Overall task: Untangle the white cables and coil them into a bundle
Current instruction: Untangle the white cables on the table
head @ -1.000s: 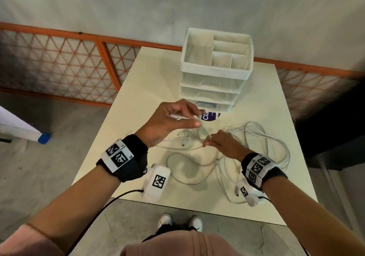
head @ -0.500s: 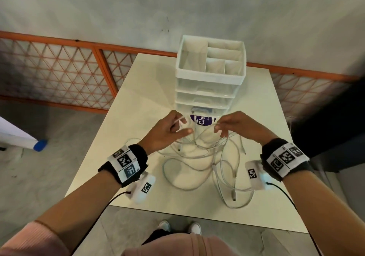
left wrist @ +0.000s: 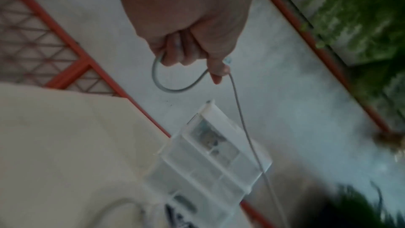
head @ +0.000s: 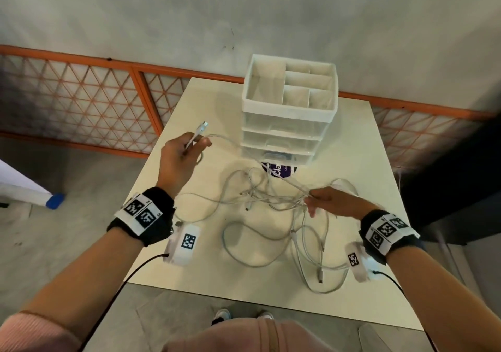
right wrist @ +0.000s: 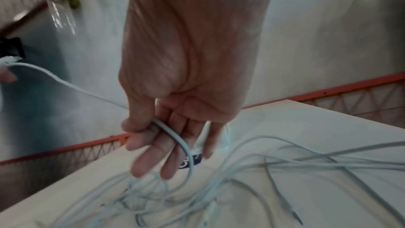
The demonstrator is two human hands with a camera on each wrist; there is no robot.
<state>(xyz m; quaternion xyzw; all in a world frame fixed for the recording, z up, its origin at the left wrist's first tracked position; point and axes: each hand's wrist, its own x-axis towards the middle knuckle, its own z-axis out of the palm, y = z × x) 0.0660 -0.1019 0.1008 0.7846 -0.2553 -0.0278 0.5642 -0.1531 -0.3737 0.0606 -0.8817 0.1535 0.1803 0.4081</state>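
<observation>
A tangle of white cables [head: 273, 202] lies on the cream table [head: 189, 278], seen from close in the right wrist view as the cable tangle [right wrist: 252, 179]. My left hand [head: 187, 151] is raised over the table's left side and grips one cable's end, its plug [head: 202, 127] sticking up past the thumb. The left wrist view shows the left hand [left wrist: 192, 53] curled round a small loop of that cable [left wrist: 175, 86]. The strand runs taut to my right hand [head: 320, 202], which pinches it between thumb and forefinger; the right hand [right wrist: 153, 136] has its other fingers straight.
A white plastic drawer unit [head: 287, 115] with an open compartment tray on top stands at the table's back centre, with a purple label [head: 279, 171] at its foot. An orange lattice railing [head: 81, 102] runs behind the table. Grey floor lies to the left.
My left hand has lifted up and to the left with the cable end, pulling a strand out of the tangle. My right hand has dropped back towards me and to the right, holding that strand.
</observation>
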